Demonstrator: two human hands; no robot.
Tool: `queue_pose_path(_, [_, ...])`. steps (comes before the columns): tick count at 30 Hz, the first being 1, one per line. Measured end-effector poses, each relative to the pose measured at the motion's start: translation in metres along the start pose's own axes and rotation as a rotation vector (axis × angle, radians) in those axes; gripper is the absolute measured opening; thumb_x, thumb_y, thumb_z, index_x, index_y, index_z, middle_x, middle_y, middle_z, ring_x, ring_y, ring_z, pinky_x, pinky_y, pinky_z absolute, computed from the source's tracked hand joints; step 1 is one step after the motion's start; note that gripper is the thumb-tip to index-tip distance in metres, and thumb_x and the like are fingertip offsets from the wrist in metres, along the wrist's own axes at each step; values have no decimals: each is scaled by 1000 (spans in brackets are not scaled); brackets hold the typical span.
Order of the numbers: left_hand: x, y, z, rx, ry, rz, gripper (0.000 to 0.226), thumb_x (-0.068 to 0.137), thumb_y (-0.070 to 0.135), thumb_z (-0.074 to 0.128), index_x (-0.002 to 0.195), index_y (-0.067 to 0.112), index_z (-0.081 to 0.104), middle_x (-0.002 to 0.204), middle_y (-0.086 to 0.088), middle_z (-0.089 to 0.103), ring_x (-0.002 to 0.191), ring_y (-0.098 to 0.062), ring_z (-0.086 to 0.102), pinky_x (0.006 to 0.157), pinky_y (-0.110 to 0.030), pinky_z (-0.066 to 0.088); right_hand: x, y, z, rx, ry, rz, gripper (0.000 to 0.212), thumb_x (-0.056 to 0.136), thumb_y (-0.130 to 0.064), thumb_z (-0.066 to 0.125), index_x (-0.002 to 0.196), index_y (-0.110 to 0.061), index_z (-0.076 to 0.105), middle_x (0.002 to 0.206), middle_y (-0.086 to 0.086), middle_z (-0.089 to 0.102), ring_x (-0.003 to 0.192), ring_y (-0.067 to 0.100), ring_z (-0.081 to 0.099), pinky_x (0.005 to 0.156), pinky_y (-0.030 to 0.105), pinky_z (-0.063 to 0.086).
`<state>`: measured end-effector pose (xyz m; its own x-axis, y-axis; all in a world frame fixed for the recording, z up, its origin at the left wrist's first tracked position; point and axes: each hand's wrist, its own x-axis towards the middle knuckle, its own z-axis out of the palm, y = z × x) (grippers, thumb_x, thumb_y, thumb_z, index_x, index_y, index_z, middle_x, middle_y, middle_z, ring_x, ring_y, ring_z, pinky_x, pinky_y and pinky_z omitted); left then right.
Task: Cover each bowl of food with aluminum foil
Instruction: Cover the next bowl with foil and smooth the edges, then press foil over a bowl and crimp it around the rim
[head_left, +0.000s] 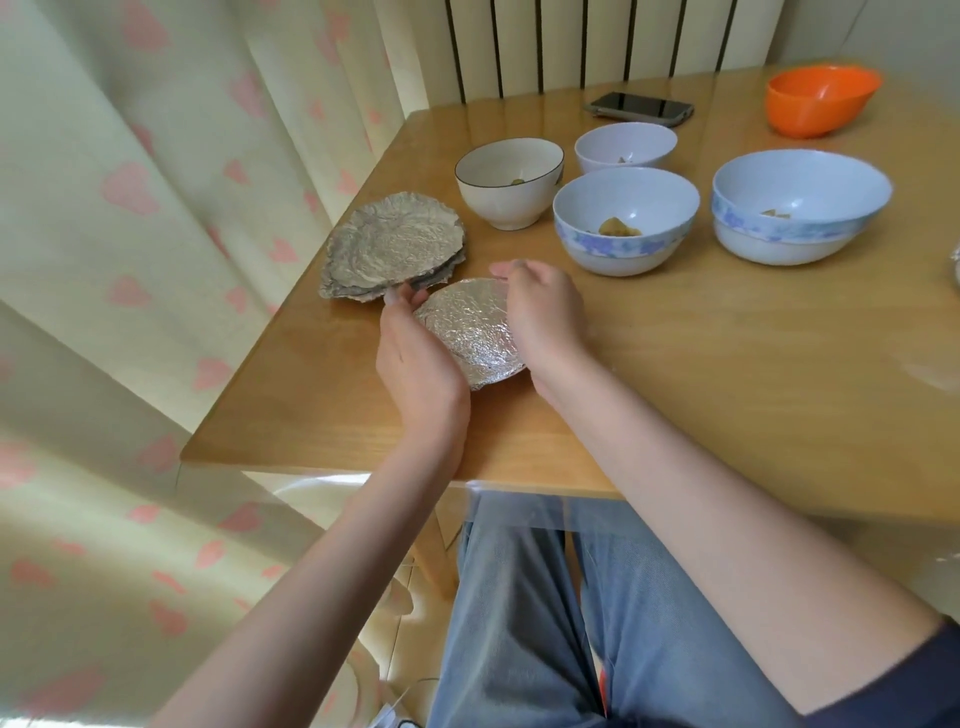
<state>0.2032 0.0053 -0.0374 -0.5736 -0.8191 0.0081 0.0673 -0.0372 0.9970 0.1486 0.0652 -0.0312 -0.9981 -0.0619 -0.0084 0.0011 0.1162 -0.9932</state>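
- Foil sheet: round, crinkled, already dished; it sits low over the near-left part of the counter, between your two hands.
- Left hand: grip curled on the sheet's left edge, thumb on top.
- Right hand: fingers bent over the sheet's far-right rim, apparently pinching it.
- Foil stack: spare sheets, just beyond your left hand.
- Blue-flowered bowl: nearest uncovered bowl with food, ahead and to the right of the sheet; your right hand is nearer.
- White bowl: uncovered, straight ahead.
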Motion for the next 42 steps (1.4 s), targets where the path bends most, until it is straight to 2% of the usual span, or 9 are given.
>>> queue_pose_path(2, [-1,5,-3,-94,-47,-61,34,106,31,29,103,25,62,106,7,68,91,10,63,67,0,40,0,-4,-5,58,-18,51,32,99,-21,37,108,-12,66,102,1,67,101,20,59,82,29,44])
queue_pose_path(6, [3,2,-21,-327,-164,-154,53,104,43,27,147,14,40,147,-2,47,134,-12,46,113,-31,34,-13,2,-21,99,-60,150,32,100,-31,35,77,-16,52,72,-1,52,73,16,48,72,31,38])
queue_pose_path(10, [-8,-1,-29,-421,-291,-297,66,103,47,20,133,0,53,127,-20,63,120,-29,59,108,-42,43,-29,7,-17,259,-106,241,26,94,-26,38,100,-8,57,114,21,61,105,29,59,98,42,44])
queue_pose_path(17, [-32,37,-3,-523,-455,-217,63,104,43,17,118,2,63,117,-16,69,112,-24,63,93,-32,48,-32,-30,-62,480,-38,185,25,95,-9,38,106,-5,61,115,16,65,109,27,60,104,42,42])
queue_pose_path(25, [-97,96,154,-565,-860,-284,63,104,45,23,130,-1,57,128,-16,64,122,-23,59,106,-32,43,16,-107,-241,560,211,74,22,101,-17,34,90,-10,52,79,6,60,70,17,62,53,24,54])
queue_pose_path(27, [-109,101,197,-630,-886,-384,56,103,39,31,131,-4,53,131,-16,60,125,-25,56,109,-33,39,40,-112,-287,576,245,113,20,102,-19,34,108,-8,49,94,6,57,86,20,63,69,32,55])
queue_pose_path(29, [-116,99,238,-669,-879,-476,47,100,37,36,124,-1,52,123,-15,61,118,-24,56,106,-30,39,66,-108,-326,587,282,182,34,102,-22,35,132,-6,38,109,9,56,104,26,61,84,41,49])
queue_pose_path(37, [-112,64,344,-449,-823,-619,47,103,38,29,77,10,57,56,-7,64,66,-22,58,60,-29,47,154,-53,-378,448,278,388,23,101,-20,37,113,-2,45,103,16,58,84,29,60,85,41,46])
queue_pose_path(42, [-104,36,380,-435,-773,-717,64,97,46,25,122,1,63,121,-24,64,110,-41,60,105,-49,43,181,-18,-381,440,278,453,19,101,-13,36,112,-1,46,90,18,55,78,30,58,78,44,47])
